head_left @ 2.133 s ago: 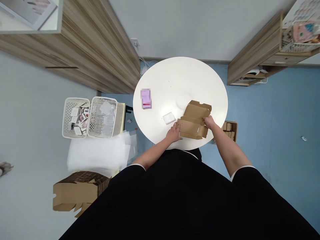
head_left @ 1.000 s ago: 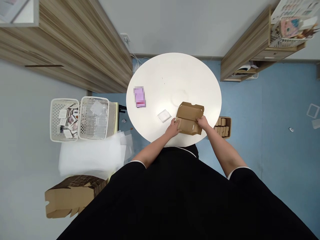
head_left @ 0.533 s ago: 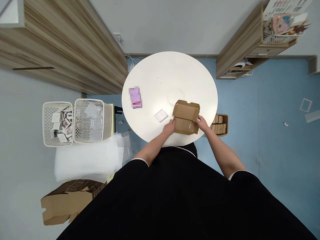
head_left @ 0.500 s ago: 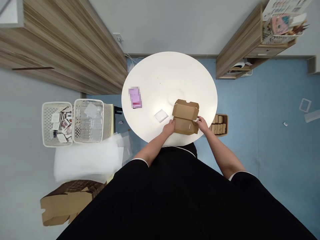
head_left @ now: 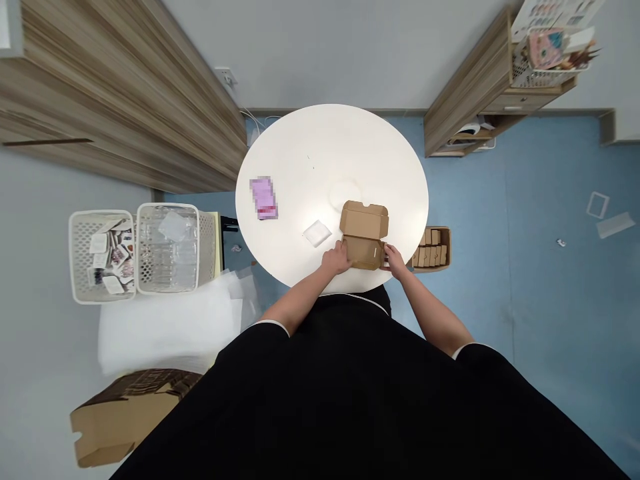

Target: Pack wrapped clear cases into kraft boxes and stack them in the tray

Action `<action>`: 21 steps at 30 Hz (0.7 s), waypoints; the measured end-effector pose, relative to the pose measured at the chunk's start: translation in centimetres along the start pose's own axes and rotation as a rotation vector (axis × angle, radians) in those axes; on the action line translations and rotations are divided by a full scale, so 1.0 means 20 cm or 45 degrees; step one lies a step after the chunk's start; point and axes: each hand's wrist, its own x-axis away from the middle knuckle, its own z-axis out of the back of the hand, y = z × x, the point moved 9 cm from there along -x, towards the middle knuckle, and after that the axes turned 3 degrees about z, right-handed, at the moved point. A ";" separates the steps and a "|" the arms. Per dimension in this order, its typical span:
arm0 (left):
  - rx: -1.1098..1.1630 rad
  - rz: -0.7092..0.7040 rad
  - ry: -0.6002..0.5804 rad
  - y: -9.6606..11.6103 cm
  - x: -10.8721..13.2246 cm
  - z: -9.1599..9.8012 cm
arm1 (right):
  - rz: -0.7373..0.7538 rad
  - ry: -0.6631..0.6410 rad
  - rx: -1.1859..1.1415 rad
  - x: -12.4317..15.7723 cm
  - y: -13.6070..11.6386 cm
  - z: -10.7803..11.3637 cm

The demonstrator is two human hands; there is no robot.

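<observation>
A brown cardboard box (head_left: 364, 252) lies near the front edge of the round white table, its lid raised away from me. My left hand (head_left: 337, 259) grips its left side with the fingers closed at the edge. On the opposite side, my right hand (head_left: 394, 260) has its fingers closed on the right end wall and flap. To the left of the box lies a small flat packet (head_left: 317, 233), whitish and clear. A purple item (head_left: 263, 198), blurred out, sits farther left on the table.
The white table (head_left: 300, 133) stands against the wall. Below its right edge is a carton (head_left: 433, 250) of small brown boxes. On the left are two white baskets (head_left: 75, 260), white sheets (head_left: 165, 333) and stacked flat cardboard (head_left: 110, 423). A wooden cabinet (head_left: 470, 87) stands at back right.
The right end of the box has been folded inward and up under my right hand. My left hand has stayed at the left side. The whole view has shifted slightly.
</observation>
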 end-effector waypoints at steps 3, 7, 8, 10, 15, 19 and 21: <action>-0.012 -0.011 -0.055 0.03 0.00 0.00 | 0.018 -0.025 0.139 0.00 -0.03 -0.03; 0.016 0.010 -0.070 0.05 -0.01 0.00 | 0.046 -0.016 0.245 0.00 -0.05 -0.04; 0.031 0.005 -0.059 0.05 -0.01 0.00 | 0.055 -0.012 0.259 0.00 -0.05 -0.04; 0.048 -0.014 -0.033 0.06 -0.01 0.01 | 0.073 -0.006 0.316 0.00 -0.06 -0.04; 0.028 -0.022 -0.012 0.05 0.00 0.00 | 0.180 0.050 0.768 -0.01 -0.12 -0.07; 0.028 -0.020 0.010 0.05 -0.01 0.00 | 0.249 0.122 1.176 -0.01 -0.17 -0.12; 0.040 -0.011 0.023 0.05 -0.01 -0.01 | 0.239 0.136 1.241 -0.02 -0.16 -0.14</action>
